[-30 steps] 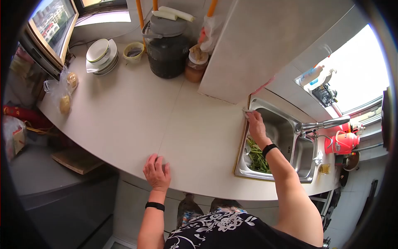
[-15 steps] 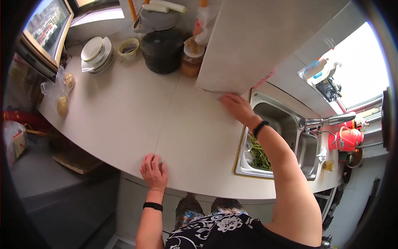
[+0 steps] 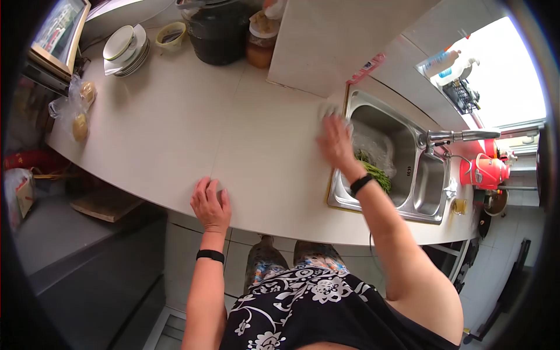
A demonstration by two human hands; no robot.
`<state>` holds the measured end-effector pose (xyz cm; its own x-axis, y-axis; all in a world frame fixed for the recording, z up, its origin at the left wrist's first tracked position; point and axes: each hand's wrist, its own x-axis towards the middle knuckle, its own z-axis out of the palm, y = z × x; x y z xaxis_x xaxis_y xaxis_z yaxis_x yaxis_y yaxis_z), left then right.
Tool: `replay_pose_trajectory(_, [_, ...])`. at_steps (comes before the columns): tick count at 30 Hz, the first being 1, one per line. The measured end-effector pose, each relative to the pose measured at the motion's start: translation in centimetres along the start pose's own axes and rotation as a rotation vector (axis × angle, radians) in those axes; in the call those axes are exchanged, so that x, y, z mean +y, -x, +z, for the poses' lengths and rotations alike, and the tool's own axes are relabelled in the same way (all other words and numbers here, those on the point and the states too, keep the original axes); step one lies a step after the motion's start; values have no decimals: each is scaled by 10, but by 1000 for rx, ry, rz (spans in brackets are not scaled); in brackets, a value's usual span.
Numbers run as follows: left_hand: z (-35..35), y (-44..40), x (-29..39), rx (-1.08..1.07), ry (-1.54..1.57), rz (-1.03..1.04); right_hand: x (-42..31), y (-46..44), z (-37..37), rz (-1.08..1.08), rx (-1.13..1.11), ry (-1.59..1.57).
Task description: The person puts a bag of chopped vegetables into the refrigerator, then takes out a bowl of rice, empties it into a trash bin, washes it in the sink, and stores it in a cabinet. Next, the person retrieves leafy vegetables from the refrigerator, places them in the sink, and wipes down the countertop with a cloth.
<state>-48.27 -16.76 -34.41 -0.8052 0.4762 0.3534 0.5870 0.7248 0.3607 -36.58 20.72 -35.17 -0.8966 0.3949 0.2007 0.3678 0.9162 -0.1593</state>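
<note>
My left hand (image 3: 210, 205) rests on the front edge of the pale countertop (image 3: 262, 146), fingers slightly apart and holding nothing. Palm down, my right hand (image 3: 337, 143) is on the counter just left of the metal sink (image 3: 364, 96), smeared by motion. Something small and whitish shows at its fingertips, too blurred to make out. Green stalks (image 3: 380, 178) lie in the sink's larger basin beside a clear plastic bag (image 3: 379, 149), partly hidden by my right wrist.
Stacked plates (image 3: 122, 49), a yellow bowl (image 3: 171, 36), a black bucket (image 3: 217, 32) and a jar (image 3: 261, 44) stand at the back. Bagged round items (image 3: 80, 125) lie at the left. A wall corner juts out behind the sink. Right of the faucet (image 3: 461, 136) is a red kettle (image 3: 485, 171).
My right hand went left from the sink's back corner along the wall's base, then came back right and nearer beside the sink. My left hand stays on the counter edge. The view has shifted.
</note>
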Motion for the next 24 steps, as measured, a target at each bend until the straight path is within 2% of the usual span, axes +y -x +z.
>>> replay_pose_trajectory(3, [4, 2, -1, 8, -4, 5, -67, 95, -15, -85, -133, -179])
replay_pose_trajectory(6, [8, 5, -5, 13, -20, 16, -122, 169, -54, -169, -381, -206])
replay_pose_trajectory(8, [9, 6, -5, -2, -35, 7, -123, 204, -70, -259, -432, -252])
replay_pose_trajectory(11, [10, 7, -3, 28, -21, 37, -75, 262, -77, -182, -427, -63])
replay_pose_trajectory(16, [14, 9, -6, 6, -29, 28, 56, 367, -102, 344, -349, 391])
replay_pose_trajectory(17, [15, 10, -7, 4, -34, 25, 86, 395, -101, 508, -393, 462])
replay_pose_trajectory(19, [18, 11, -9, -13, -30, -6, 129, 424, -114, 936, -381, 352])
replay_pose_trajectory(21, [18, 10, -9, -9, -20, 29, 164, 449, -115, 964, -292, 373])
replay_pose_trajectory(23, [14, 10, -15, -15, -18, 70, 166, 417, -158, 1145, -351, 92])
replay_pose_trajectory(24, [12, 10, -16, -53, 25, 81, 179, 425, -148, 978, -59, -23])
